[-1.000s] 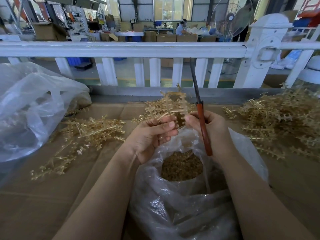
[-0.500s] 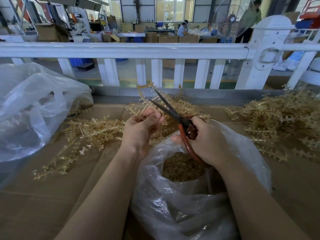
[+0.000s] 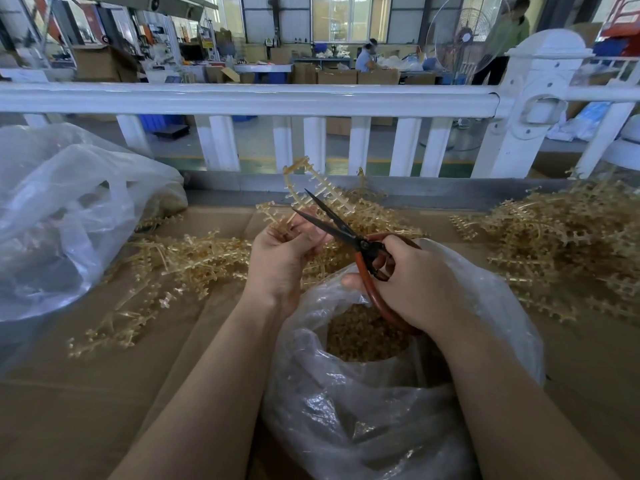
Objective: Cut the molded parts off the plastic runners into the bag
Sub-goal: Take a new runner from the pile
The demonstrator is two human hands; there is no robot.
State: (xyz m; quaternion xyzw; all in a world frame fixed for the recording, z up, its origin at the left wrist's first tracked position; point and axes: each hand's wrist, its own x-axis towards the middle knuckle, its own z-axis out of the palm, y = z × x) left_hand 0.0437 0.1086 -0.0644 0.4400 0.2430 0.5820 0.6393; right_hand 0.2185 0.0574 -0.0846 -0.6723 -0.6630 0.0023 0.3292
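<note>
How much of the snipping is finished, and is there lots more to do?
Some is done: the open bag already holds a heap of cut parts. Right now the left hand holds one runner while the right hand holds open scissors at it. Lots is left: runner piles lie on the cardboard.

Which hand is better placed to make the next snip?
Right. The right hand already grips the scissors, blades open at the runner, above the bag. The left hand holds that runner.
</note>
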